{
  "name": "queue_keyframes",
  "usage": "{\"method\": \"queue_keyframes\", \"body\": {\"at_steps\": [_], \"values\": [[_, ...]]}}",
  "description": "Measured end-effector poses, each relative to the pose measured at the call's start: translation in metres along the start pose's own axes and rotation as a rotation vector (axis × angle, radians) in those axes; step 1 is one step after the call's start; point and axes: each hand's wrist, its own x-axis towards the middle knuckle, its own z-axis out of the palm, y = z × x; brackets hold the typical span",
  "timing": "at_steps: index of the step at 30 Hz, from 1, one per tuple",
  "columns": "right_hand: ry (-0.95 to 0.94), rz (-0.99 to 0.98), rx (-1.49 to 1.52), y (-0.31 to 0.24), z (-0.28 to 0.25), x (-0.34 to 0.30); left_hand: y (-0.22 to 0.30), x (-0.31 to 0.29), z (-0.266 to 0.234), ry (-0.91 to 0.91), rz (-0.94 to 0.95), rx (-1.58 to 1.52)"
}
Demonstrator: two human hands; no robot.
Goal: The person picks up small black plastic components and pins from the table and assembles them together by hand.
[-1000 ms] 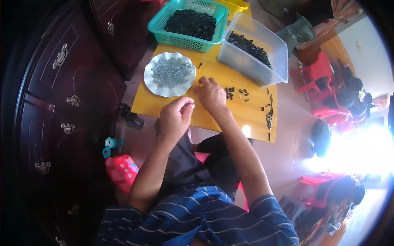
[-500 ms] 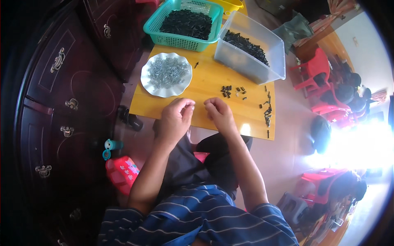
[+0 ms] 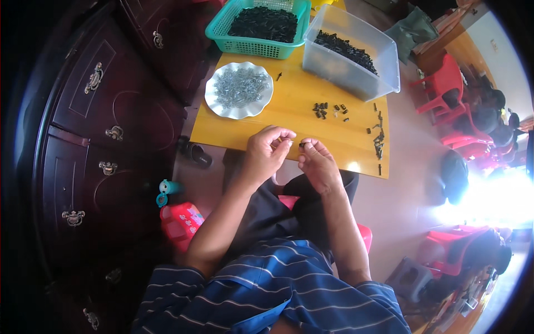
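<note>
Over the near edge of the yellow wooden table (image 3: 222,133), my two hands face each other a short way apart. My right hand (image 3: 320,167) pinches a small black part (image 3: 302,145) between thumb and finger. My left hand (image 3: 268,151) is closed in a pinch too, but whatever lies between its fingertips is too small to name. Beyond the left hand stands a white scalloped plate (image 3: 211,103) heaped with small clear pieces (image 3: 240,87). To the right of my hands lies a loose group of small black parts (image 3: 321,109).
A green basket (image 3: 245,46) and a clear plastic bin (image 3: 350,83), both holding many black parts, stand at the table's far side. More black pieces (image 3: 379,139) line the right edge. Dark drawers (image 3: 72,161) rise on the left; red chairs (image 3: 445,83) stand right.
My right hand has turned, so the black part at its fingertips now shows. The whole view has shifted, with table and hands appearing farther right and the table slightly higher.
</note>
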Motion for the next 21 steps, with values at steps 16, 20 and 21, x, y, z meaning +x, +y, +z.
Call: {"method": "queue_keyframes", "body": {"at_steps": [16, 20, 21], "values": [[-0.106, -0.013, -0.04, 0.0068, -0.0032, -0.0017, -0.0031, -0.0026, 0.0001, -0.137, 0.069, -0.01], [-0.173, 0.064, 0.114, 0.0065, 0.0015, -0.0059, 0.0014, -0.0006, -0.0022, -0.175, 0.092, 0.044], [-0.171, 0.093, 0.173, 0.0063, 0.0037, -0.0065, 0.0022, -0.0006, -0.0022, -0.175, 0.094, 0.042]]}}
